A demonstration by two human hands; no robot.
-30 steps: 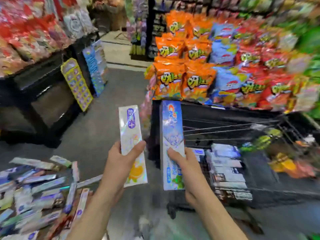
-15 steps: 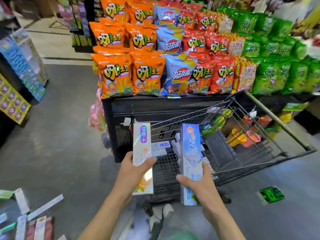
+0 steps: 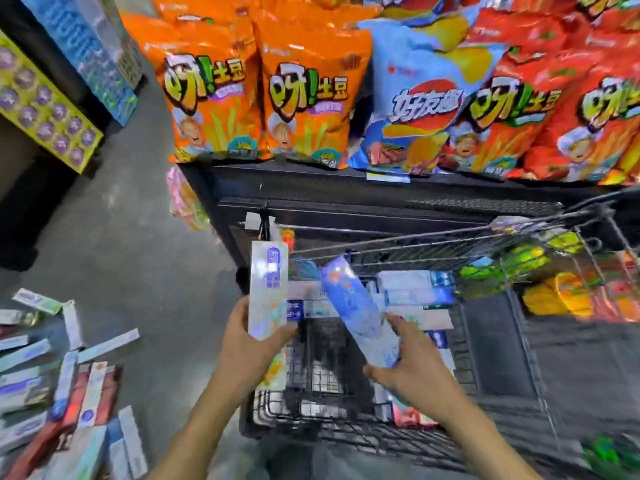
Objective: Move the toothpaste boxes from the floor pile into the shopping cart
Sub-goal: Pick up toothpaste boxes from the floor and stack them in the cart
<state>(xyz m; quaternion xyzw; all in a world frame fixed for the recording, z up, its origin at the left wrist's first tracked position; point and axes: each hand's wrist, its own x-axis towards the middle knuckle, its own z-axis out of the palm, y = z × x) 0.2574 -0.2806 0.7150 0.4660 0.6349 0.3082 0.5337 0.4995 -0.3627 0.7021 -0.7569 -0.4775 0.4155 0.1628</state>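
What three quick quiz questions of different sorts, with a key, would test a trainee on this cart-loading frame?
1. True or false: the left hand grips a silvery holographic box held upright.
2. Multiple choice: the blue box at the right hand is (A) lying flat on the floor, (B) tilted over the shopping cart, (C) standing on the snack shelf.
3. Fill in: the floor pile of toothpaste boxes lies to the person's ____ side.

Key: 1 true; 2 B; 3 left.
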